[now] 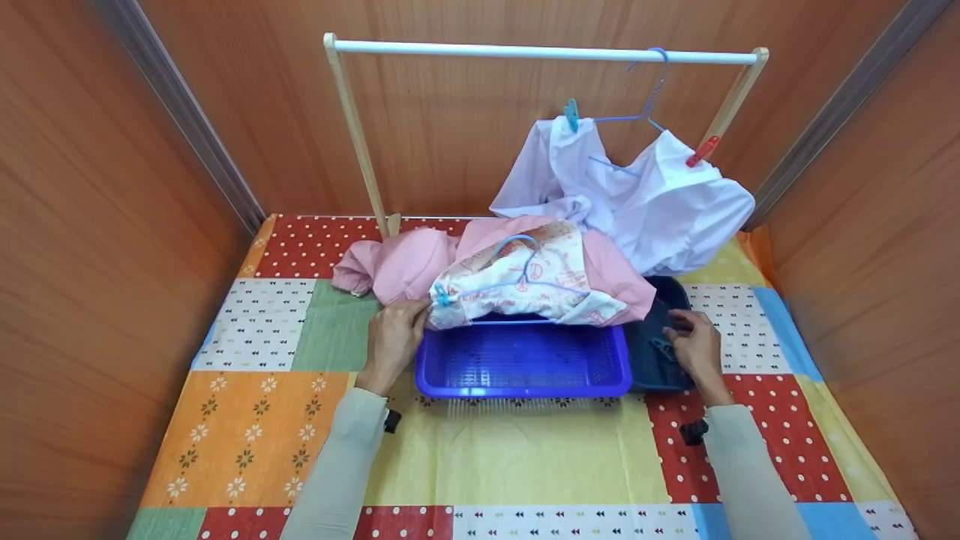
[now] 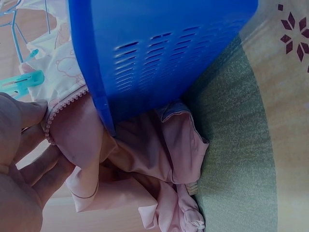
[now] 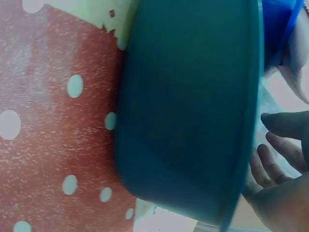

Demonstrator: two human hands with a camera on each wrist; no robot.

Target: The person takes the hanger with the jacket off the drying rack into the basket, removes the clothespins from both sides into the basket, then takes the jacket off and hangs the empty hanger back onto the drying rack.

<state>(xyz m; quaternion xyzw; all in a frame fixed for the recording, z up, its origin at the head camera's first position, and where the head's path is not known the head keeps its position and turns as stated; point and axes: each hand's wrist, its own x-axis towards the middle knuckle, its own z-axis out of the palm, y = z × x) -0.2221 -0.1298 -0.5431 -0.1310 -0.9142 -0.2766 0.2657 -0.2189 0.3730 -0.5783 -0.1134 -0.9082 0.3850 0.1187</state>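
Note:
My left hand (image 1: 393, 341) pinches the zipper edge of a pink jacket (image 1: 416, 262) with a printed white lining (image 1: 559, 255). Beside those fingers, a teal clothespin (image 2: 21, 83) clips the jacket to a blue wire hanger (image 1: 525, 279). Jacket and hanger lie across the back of a blue plastic basket (image 1: 525, 391). Over a dark teal tray (image 1: 643, 379) on the right is my right hand (image 1: 697, 346), its fingers loosely bent and apart, holding nothing. Close to its fingertips in the head view is a dark clothespin (image 1: 661, 346).
Behind stands a rack with a white bar (image 1: 487, 50). From it a white shirt (image 1: 660, 217) hangs on another hanger, with a teal clothespin (image 1: 571, 115) and a red clothespin (image 1: 703, 151). Wooden panels enclose the patchwork-covered table (image 1: 510, 450).

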